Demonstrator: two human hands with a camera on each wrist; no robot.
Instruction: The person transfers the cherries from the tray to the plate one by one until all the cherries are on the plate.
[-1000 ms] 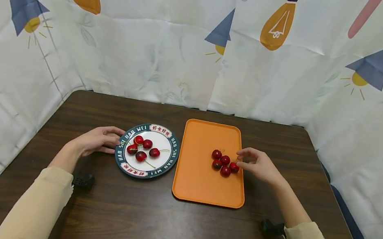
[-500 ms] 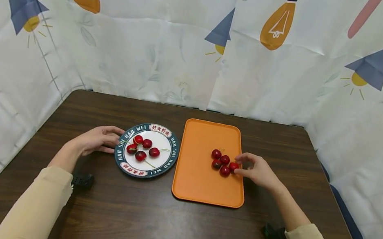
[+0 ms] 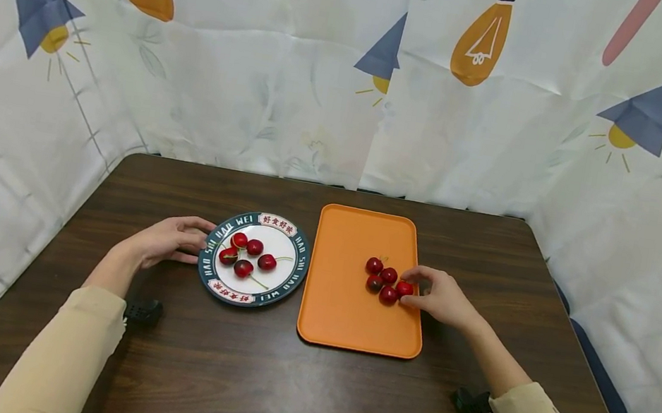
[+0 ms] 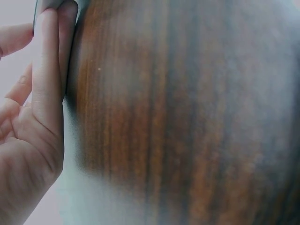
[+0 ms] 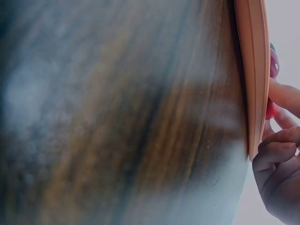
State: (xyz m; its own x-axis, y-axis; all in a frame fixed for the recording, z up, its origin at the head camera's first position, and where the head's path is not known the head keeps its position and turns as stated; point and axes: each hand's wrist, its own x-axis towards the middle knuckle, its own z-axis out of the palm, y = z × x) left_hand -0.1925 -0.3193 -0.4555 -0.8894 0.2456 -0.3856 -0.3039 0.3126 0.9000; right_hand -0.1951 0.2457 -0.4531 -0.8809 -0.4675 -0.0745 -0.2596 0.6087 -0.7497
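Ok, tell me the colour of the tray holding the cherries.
Orange: the tray is plain orange, clearest in the head view.

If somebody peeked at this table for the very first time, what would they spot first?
Probably the bright orange tray in the middle of the dark wooden table, with a little bunch of red cherries near its right edge, where the right hand pinches one cherry. To the left sits a round plate with more cherries, and the left hand touches its rim.
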